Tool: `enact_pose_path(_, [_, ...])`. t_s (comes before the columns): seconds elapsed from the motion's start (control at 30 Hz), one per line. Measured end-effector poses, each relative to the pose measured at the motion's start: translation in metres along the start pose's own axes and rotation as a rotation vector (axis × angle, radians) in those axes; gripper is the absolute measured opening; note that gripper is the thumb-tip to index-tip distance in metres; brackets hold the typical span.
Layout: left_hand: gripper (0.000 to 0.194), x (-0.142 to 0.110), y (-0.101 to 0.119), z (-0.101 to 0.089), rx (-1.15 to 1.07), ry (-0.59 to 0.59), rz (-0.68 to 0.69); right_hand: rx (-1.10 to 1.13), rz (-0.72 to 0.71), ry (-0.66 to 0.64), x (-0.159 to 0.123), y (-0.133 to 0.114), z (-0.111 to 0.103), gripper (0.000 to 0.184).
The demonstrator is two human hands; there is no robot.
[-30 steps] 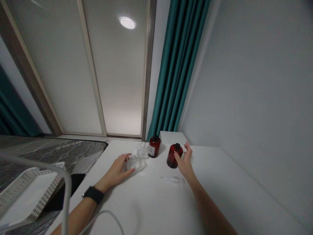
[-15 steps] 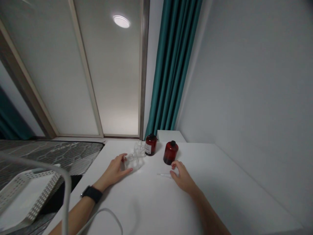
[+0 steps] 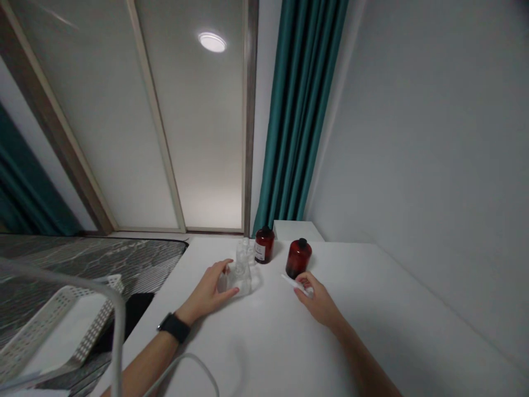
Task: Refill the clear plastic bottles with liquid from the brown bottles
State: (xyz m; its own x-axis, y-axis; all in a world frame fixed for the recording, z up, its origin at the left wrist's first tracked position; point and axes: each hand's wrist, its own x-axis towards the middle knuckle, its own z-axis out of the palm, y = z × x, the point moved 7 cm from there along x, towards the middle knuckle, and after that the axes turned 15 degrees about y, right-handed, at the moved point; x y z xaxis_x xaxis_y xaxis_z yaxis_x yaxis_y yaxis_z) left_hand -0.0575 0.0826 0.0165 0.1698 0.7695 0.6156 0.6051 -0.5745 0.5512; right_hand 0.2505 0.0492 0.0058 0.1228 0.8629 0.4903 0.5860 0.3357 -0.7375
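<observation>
My left hand (image 3: 212, 289), with a black watch on its wrist, curves round a clear glass bottle (image 3: 242, 278) standing on the white table (image 3: 264, 342). Thumb and fingers lie on either side of that bottle. My right hand (image 3: 316, 300) pinches a slim white stick (image 3: 291, 281), its tip pointing up and left; the end near my fingers looks translucent, and its exact kind is unclear. Just behind the stick stands a red-brown bottle (image 3: 298, 259) with a black cap. A second red-brown bottle (image 3: 264, 246), labelled, stands farther back beside another clear glass bottle (image 3: 244, 251).
A white perforated basket (image 3: 78, 342) is to the left of the table, lower down. A pale bent tube (image 3: 119, 331) crosses the left foreground, and a cable (image 3: 198, 361) loops over the table's near side. A white box (image 3: 298, 230) stands behind the table, by the green curtain (image 3: 303, 121).
My right hand has taken the white stick off the table and tilted it up. My left hand stays at the clear bottle. The whole view has shifted slightly, with things appearing farther right.
</observation>
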Motion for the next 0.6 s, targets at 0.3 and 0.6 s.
enact_pose_path(0.3, [0.071,-0.002,0.022,-0.002,0.018,0.02,0.055,0.212,-0.181,0.005,0.037,-0.076,0.019,0.017])
enact_pose_path(0.6, [0.075,-0.003,0.034,0.0,0.076,-0.026,0.173,0.224,-0.238,0.01,0.013,-0.079,0.029,0.018])
